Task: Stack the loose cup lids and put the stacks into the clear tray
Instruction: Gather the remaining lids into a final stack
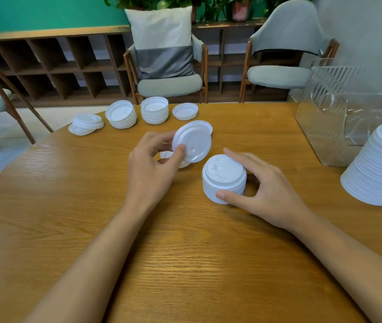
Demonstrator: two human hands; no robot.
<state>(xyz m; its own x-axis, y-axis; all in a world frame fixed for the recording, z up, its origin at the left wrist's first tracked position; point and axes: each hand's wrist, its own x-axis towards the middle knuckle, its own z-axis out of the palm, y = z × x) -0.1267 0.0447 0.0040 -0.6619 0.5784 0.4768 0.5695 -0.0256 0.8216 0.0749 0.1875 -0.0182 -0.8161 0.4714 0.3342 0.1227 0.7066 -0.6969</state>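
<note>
My left hand (152, 164) pinches a single white cup lid (193, 142), tilted up above the table. Another loose lid (167, 156) lies partly hidden under that hand. My right hand (264, 192) curls round a short stack of white lids (223, 179) standing on the wooden table, thumb at its front and fingers behind. The clear tray (329, 117) stands at the far right, and I cannot tell what it holds. A tall stack of lids (378, 166) rises at the right edge.
Along the table's far edge sit a loose pair of lids (86, 124), two upside-down stacks (121, 115) (154, 110) and a single upturned lid (185, 111). Chairs (169, 66) and a low wooden shelf (52, 64) stand beyond the round table (185, 264).
</note>
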